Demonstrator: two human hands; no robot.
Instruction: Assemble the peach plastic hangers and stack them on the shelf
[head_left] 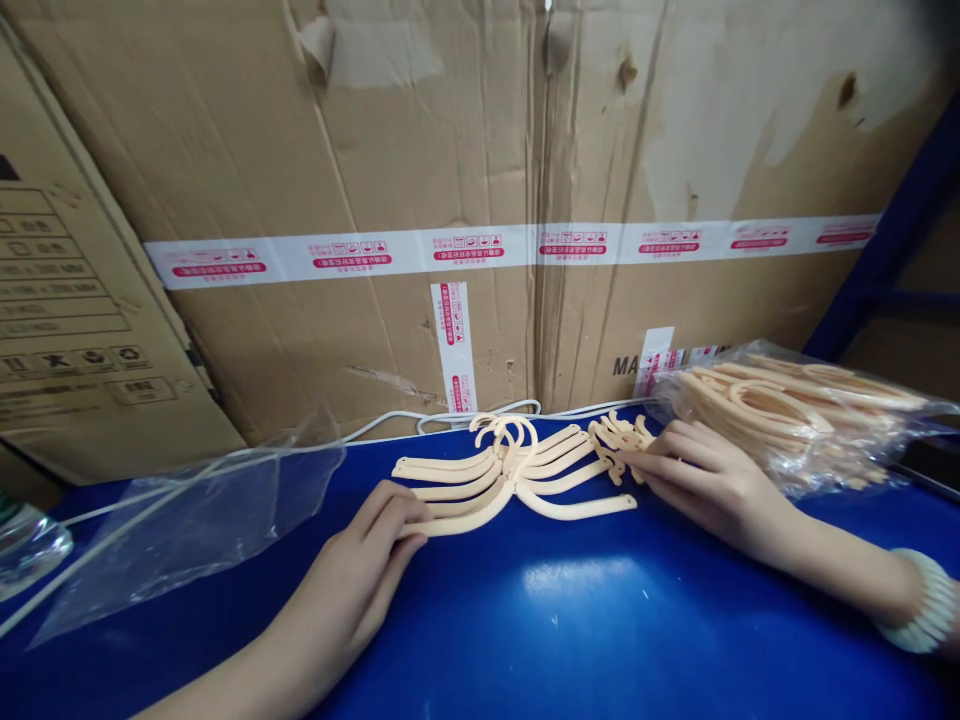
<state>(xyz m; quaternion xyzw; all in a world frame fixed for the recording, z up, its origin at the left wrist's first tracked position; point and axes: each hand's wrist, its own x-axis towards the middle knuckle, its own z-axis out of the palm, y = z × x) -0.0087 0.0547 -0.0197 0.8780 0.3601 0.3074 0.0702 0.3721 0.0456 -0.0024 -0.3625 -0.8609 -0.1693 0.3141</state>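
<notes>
Several beige plastic hangers [551,455] lie close together on the blue table, their curved hooks pointing away from me and their arms spread to both sides. My left hand [386,530] pinches the left arm of the nearest hanger [472,515] between thumb and fingers. To the right of the hangers is a small pile of beige curved pieces [619,432]. My right hand [694,470] reaches into that pile with its fingers bent together at the edge. Whatever lies between those fingertips is too hidden to name.
A clear bag of beige hanger parts [787,400] lies at the right, near a dark flat object [934,465]. An empty clear plastic bag [217,530] and a clear bottle [34,545] are at the left. White cable [382,425] runs along a large cardboard box [360,340].
</notes>
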